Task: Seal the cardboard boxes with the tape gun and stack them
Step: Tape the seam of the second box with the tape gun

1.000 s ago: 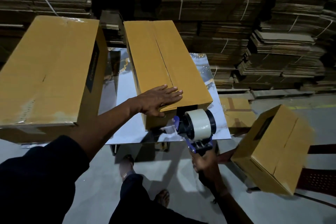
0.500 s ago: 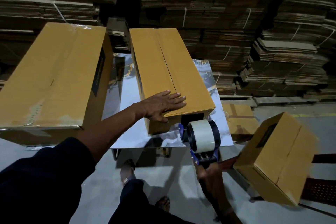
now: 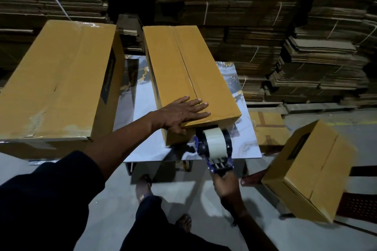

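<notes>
head view: left hand [image 3: 183, 113] lies flat and open on the unsealed box [image 3: 189, 79] on the table [image 3: 142, 144]; right hand [image 3: 225, 184] is closed round the tape gun [image 3: 214, 144] at the box's near end. the box looks stiff, probably light; best pressed beside the seam. a taped box [image 3: 55, 83] stands left, another box [image 3: 310, 171] right; neither blocks the seam.

**Unsealed box on the table, tape gun at its near end**

The long cardboard box [image 3: 189, 79] lies flat, flaps closed, its centre seam bare. The tape gun [image 3: 214, 144] (blue frame, pale roll) touches its near end face. A taped box [image 3: 55, 81] sits left; another box [image 3: 312, 171] tilts at right.
</notes>
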Demonstrator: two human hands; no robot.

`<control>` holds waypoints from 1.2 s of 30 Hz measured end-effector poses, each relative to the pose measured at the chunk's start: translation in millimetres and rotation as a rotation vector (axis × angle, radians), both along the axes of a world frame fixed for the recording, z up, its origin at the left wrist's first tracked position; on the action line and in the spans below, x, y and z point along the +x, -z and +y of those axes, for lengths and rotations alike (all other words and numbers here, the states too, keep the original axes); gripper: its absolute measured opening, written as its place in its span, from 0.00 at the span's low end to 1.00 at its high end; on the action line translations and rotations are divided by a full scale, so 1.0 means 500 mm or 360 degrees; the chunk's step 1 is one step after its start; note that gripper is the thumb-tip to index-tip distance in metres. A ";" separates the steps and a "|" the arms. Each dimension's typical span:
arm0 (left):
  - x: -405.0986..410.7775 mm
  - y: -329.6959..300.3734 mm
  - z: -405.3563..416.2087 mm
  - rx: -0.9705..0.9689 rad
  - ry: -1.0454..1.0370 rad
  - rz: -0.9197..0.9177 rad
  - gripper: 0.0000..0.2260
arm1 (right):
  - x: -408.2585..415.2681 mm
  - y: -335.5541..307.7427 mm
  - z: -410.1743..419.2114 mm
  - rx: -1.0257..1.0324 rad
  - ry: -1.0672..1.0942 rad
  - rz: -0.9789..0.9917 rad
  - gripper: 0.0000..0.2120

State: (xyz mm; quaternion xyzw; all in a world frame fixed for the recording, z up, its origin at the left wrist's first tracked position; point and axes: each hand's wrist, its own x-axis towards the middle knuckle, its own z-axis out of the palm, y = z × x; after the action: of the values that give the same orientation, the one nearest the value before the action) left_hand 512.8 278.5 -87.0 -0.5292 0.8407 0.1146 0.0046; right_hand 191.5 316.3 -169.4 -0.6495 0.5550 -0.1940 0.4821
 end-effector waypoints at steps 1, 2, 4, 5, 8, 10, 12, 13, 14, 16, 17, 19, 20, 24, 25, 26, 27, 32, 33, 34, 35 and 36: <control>-0.005 -0.002 0.002 0.0024 -0.0020 -0.0042 0.48 | 0.012 0.001 -0.008 0.0101 0.0024 0.0017 0.23; -0.012 -0.004 0.002 0.0019 -0.0018 -0.0090 0.49 | 0.025 0.006 -0.015 0.0147 0.0029 0.0082 0.21; -0.013 -0.004 0.002 -0.0006 -0.0044 -0.0130 0.51 | 0.034 0.016 -0.024 0.0263 0.0059 0.0095 0.15; -0.011 -0.001 0.001 -0.0010 -0.0063 -0.0139 0.51 | 0.033 0.014 -0.026 0.0310 0.0060 0.0086 0.12; -0.015 0.005 0.001 -0.0032 -0.0085 -0.0156 0.52 | 0.027 0.006 -0.037 0.0390 0.0086 0.0087 0.10; -0.019 0.007 -0.002 -0.0053 -0.0084 -0.0174 0.51 | 0.028 0.009 -0.046 0.0522 0.0117 0.0089 0.11; -0.020 0.008 -0.001 -0.0056 -0.0096 -0.0199 0.52 | 0.035 0.008 -0.052 0.0598 0.0133 0.0104 0.10; -0.020 0.010 -0.001 -0.0056 -0.0106 -0.0205 0.52 | 0.039 0.008 -0.051 0.0615 0.0141 0.0103 0.09; -0.021 0.013 -0.001 -0.0055 -0.0120 -0.0203 0.53 | 0.042 0.008 -0.048 0.0630 0.0151 0.0090 0.09; -0.022 0.015 0.000 -0.0057 -0.0127 -0.0214 0.54 | 0.048 0.013 -0.041 0.0609 0.0172 0.0057 0.09; -0.022 0.016 0.000 -0.0057 -0.0131 -0.0211 0.54 | 0.052 0.016 -0.038 0.0572 0.0193 0.0061 0.09; -0.021 0.013 -0.001 -0.0053 -0.0144 -0.0210 0.53 | 0.058 0.015 -0.037 0.0483 0.0195 0.0097 0.14; -0.020 0.010 -0.002 -0.0037 -0.0146 -0.0215 0.53 | 0.059 0.019 -0.041 0.0427 0.0180 0.0123 0.16; -0.015 0.005 -0.012 -0.0005 -0.0145 -0.0239 0.53 | 0.067 -0.007 -0.048 0.0223 0.0082 0.0161 0.09; -0.013 0.006 -0.014 0.0003 -0.0149 -0.0244 0.53 | 0.071 -0.016 -0.049 0.0181 0.0075 0.0165 0.08; -0.012 0.006 -0.015 0.0011 -0.0152 -0.0248 0.53 | 0.074 -0.020 -0.051 0.0156 0.0080 0.0182 0.08; -0.011 0.007 -0.017 0.0018 -0.0152 -0.0253 0.53 | 0.076 -0.021 -0.054 0.0143 0.0073 0.0217 0.06; -0.004 0.005 -0.026 0.0056 -0.0158 -0.0286 0.53 | 0.075 -0.027 -0.071 -0.0039 0.0012 0.0512 0.10; -0.002 0.006 -0.028 0.0053 -0.0158 -0.0269 0.53 | 0.072 -0.035 -0.074 -0.0146 -0.0041 0.0640 0.12; -0.001 0.007 -0.030 0.0050 -0.0151 -0.0256 0.53 | 0.070 -0.047 -0.076 -0.0258 -0.0097 0.0777 0.14; 0.000 0.008 -0.031 0.0042 -0.0142 -0.0251 0.53 | 0.064 -0.052 -0.080 -0.0325 -0.0131 0.0866 0.16; 0.000 0.011 -0.032 0.0028 -0.0137 -0.0255 0.53 | 0.059 -0.055 -0.085 -0.0365 -0.0151 0.0867 0.16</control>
State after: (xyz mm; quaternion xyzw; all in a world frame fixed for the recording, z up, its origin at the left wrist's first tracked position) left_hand 512.8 262.6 -92.3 -0.5723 0.8130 0.0793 0.0716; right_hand 221.0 273.8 -141.7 -0.7532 0.6074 -0.0512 0.2473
